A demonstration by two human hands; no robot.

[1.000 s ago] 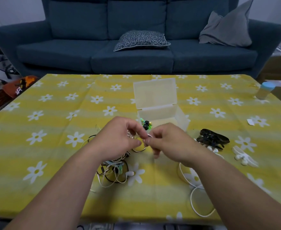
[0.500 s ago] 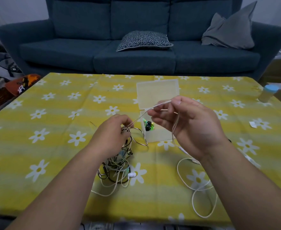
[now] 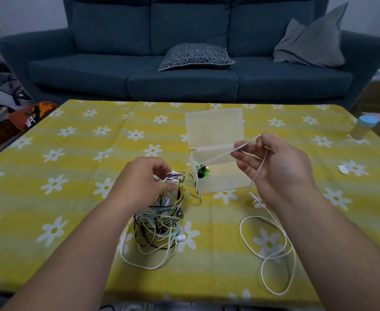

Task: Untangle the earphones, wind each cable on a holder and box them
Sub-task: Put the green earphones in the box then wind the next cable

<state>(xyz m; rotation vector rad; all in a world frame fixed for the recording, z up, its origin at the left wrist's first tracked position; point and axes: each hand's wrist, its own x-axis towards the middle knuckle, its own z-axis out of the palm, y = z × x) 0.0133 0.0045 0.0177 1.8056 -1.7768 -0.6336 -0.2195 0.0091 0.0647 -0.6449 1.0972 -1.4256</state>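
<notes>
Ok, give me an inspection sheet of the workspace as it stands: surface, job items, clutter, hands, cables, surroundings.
Surface: yellow daisy tablecloth, covering the table.
Job's things: clear box, lid open upright; green-and-black item inside, left end; tangle of earphones in front of the box, to its left.
Clutter: blue-capped bottle and paper scrap, far right.
Grippers: left hand grips the tangle's top; right hand pinches a white cable.
Cables: the white cable runs taut from tangle to right hand, then trails in loops on the cloth.
Surroundings: blue sofa with patterned cushion and grey cushion; orange item on floor, left.
</notes>
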